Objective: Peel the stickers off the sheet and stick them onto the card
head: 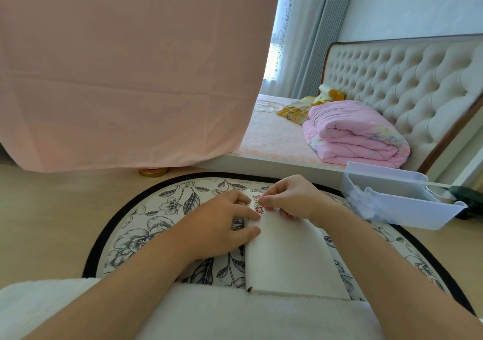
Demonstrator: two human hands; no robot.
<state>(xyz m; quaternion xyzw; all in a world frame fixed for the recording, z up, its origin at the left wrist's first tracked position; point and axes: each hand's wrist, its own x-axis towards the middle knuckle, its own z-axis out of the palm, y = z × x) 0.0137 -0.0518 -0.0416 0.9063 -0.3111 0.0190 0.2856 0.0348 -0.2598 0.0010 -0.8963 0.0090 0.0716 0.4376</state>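
A long white card point(286, 258) lies on the round floral table point(146, 222), running from the near edge toward the far side. My left hand point(222, 222) rests flat on the card's left edge, its fingers pressing the card down. My right hand point(290, 198) is at the card's far end, thumb and forefinger pinched on a small red and pink cartoon sticker point(258, 205) that touches the card. The sticker sheet is not visible; the hands hide the card's far end.
A translucent white plastic box point(392, 203) holding small pale pieces stands at the table's right rim. A white towel point(235, 313) covers my lap at the near edge. Beyond are a bed with a folded pink quilt point(355, 133) and a hanging pink sheet point(130, 73).
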